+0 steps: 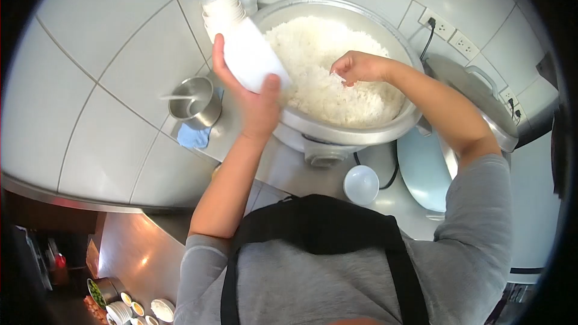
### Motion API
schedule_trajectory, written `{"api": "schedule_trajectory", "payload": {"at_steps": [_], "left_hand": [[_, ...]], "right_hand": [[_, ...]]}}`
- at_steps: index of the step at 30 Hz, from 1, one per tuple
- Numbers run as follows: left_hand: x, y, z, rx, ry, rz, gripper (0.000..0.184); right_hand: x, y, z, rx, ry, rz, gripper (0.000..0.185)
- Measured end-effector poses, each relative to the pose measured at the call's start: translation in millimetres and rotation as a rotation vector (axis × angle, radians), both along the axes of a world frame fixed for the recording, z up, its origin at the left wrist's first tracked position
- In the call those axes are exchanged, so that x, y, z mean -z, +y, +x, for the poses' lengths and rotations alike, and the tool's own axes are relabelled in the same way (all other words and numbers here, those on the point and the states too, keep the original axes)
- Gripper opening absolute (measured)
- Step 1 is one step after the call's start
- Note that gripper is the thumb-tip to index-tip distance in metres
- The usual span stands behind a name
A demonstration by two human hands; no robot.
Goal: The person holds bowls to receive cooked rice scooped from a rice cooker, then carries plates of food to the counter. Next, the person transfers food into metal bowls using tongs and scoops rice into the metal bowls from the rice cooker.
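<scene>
My left hand (260,105) is wrapped around a smooth white container (247,54), tilted beside the left rim of a large rice cooker (295,121). Its exact kind is unclear because of blur. Cooked white rice (328,33) fills the cooker's wide pot. Over the rice, right of the middle, my right hand (360,67) has its fingers curled together. Something whitish shows at the fingertips, but I cannot make out whether it is rice or something else. A stack of white cups (221,13) shows just beyond the white container.
A metal pot (195,103) with a utensil handle stands left, near a blue cloth (192,136). A small white bowl (361,185) sits before the cooker. At right are a metal lid (466,87) and a pale blue tray (421,165). Food bowls (137,309) stand lower left.
</scene>
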State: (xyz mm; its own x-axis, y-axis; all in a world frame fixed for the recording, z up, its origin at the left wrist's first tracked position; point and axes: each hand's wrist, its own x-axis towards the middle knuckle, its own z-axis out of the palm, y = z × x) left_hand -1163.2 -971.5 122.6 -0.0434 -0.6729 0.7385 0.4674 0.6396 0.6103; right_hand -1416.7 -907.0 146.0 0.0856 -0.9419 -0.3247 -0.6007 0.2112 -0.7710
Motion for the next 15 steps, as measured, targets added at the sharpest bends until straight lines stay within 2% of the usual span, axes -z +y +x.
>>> {"api": "schedule_trajectory", "payload": {"at_steps": [1,3,4,6,8,9,10,12,13,15], "left_hand": [[-8.3,-4.2,1.4,0.054,-0.008,0.044,0.087],[-31.2,-14.0,5.0,0.303,-0.11,0.255,0.083],[-40.7,-17.8,3.7,0.427,-0.165,0.362,0.081],[-42.3,-29.9,-17.1,0.625,-0.248,0.544,0.073],[-44.3,-27.7,-47.6,0.865,-0.272,0.739,0.071],[-47.2,-21.0,-64.9,0.954,-0.201,0.767,0.071],[-50.3,-12.6,-82.2,1.042,-0.129,0.796,0.07],[-57.5,-0.9,-110.2,1.027,0.044,0.875,0.076],[-62.1,3.1,-119.9,1.022,0.128,0.912,0.078],[-68.6,9.4,-132.5,1.022,0.26,0.969,0.079]], "right_hand": [[-6.7,0.3,-4.0,0.017,-0.026,-0.022,0.016],[-16.0,-4.6,-27.8,0.068,-0.073,-0.069,0.019],[-39.9,0.0,-28.4,0.083,0.009,-0.118,0.025],[-71.0,1.6,-45.2,0.123,0.082,-0.287,0.024],[-102.7,1.9,-47.7,0.117,0.317,-0.427,0.02],[-117.8,2.5,-44.9,0.112,0.433,-0.495,0.018],[-131.8,6.6,-30.2,0.158,0.735,-0.573,0.017],[-144.6,18.6,15.9,0.262,1.337,-0.708,0.015],[-139.1,18.6,26.5,0.23,1.538,-0.825,0.014],[-122.9,20.6,43.8,0.077,1.689,-0.907,0.013]]}}
